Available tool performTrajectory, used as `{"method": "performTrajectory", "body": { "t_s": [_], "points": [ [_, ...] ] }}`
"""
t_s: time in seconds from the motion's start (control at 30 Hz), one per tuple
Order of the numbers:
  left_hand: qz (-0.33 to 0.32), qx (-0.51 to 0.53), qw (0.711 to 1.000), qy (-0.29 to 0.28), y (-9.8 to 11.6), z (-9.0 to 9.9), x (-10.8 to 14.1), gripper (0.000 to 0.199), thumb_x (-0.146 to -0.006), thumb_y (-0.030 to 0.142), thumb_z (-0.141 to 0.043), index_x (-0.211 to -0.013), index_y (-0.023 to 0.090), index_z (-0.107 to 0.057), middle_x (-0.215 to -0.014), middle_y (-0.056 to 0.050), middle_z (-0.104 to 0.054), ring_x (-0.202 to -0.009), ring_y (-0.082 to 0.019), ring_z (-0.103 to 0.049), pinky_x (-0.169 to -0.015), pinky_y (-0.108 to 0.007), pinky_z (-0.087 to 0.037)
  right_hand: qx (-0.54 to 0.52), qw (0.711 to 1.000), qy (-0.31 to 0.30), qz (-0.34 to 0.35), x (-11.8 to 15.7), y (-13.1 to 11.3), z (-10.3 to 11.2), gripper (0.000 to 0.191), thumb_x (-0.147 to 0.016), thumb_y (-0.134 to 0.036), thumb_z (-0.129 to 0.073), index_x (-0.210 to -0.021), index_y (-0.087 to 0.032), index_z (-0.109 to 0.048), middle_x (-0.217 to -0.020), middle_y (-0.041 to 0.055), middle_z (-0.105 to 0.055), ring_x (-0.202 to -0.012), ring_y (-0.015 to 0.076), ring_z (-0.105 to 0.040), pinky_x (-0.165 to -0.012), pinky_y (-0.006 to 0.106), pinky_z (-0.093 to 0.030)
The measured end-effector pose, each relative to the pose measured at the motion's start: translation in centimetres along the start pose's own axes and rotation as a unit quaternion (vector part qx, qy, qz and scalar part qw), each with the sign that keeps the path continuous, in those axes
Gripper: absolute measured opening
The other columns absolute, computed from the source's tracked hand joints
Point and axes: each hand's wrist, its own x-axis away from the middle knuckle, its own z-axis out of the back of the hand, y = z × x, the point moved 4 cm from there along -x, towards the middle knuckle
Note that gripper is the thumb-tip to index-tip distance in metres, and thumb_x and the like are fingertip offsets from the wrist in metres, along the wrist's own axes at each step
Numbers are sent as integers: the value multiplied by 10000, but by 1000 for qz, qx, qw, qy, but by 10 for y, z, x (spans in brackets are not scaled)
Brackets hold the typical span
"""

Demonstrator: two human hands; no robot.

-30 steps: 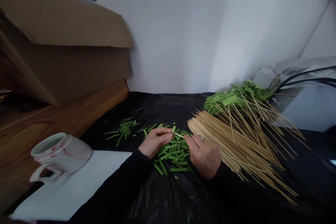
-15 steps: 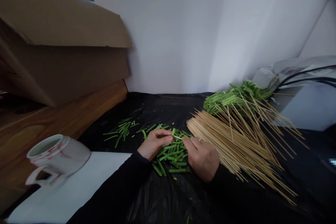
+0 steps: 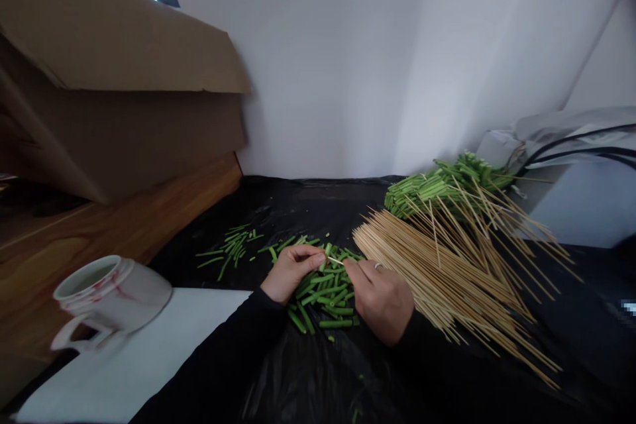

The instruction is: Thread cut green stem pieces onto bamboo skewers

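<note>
Between the thumb and fingers of my left hand (image 3: 291,275), a short green stem piece (image 3: 328,250) is pinched upright. My right hand (image 3: 383,301), with a ring on one finger, grips a thin bamboo skewer (image 3: 336,260). Its pale end reaches the stem piece; whether it has pierced it I cannot tell. Under and between both hands lies a pile of cut green stems (image 3: 322,295), like garlic scapes or green beans. Just right of my right hand is a broad heap of bamboo skewers (image 3: 427,265).
Threaded green stems (image 3: 422,191) are stacked behind the skewers. A smaller scatter of thin stems (image 3: 233,248) lies to the left on black plastic sheeting (image 3: 308,371). A white mug (image 3: 136,295) stands on a white sheet (image 3: 173,331). A cardboard box (image 3: 163,126) sits at the back left.
Almost nothing differs. Both hands keep the same hold, with the skewer at the stem piece; the view has shifted very slightly.
</note>
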Motion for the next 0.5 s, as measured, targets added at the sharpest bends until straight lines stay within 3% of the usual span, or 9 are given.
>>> {"method": "performTrajectory", "body": {
  "t_s": [0.5],
  "points": [
    [-21, -41, 999, 1, 4, -4, 2, 199, -648, 328, -801, -690, 144, -739, -626, -22, -673, -581, -122, -557, -620, -236, -433, -10, 1000, -1, -5, 1, 0, 1, 262, -870, -87, -432, -1042, -90, -630, -739, 49, -587, -618, 175, -501, -567, 319, -298]
  ]
}}
